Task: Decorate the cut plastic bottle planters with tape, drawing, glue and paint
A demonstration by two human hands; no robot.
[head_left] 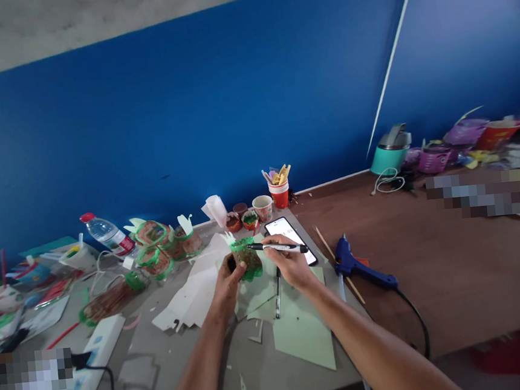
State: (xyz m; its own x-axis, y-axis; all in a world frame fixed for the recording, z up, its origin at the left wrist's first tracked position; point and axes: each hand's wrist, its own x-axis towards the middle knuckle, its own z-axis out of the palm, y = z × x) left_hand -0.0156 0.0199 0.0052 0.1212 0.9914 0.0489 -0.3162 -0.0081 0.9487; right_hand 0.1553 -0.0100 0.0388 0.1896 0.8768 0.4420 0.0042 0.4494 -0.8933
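Note:
My left hand (229, 282) is wrapped round a small brown craft cup (248, 265) with green trim at its rim and base and white pointed paper pieces sticking up at its left. My right hand (288, 262) grips a black-and-white marker pen (279, 247), its tip pointing left at the cup's upper side. Whether the tip touches the cup I cannot tell. Below the hands lie pale green paper sheets (303, 340) and a clear pen (278, 293). A lit phone (290, 232) rests just behind my right hand.
A blue glue gun (361, 265) with a trailing cable lies at the right. Similar brown-and-green cups (155, 262), a water bottle (108, 234) and a white power strip (99, 361) stand or lie at the left. Behind are a red cup of sticks (280, 194) and a blue partition (166, 118).

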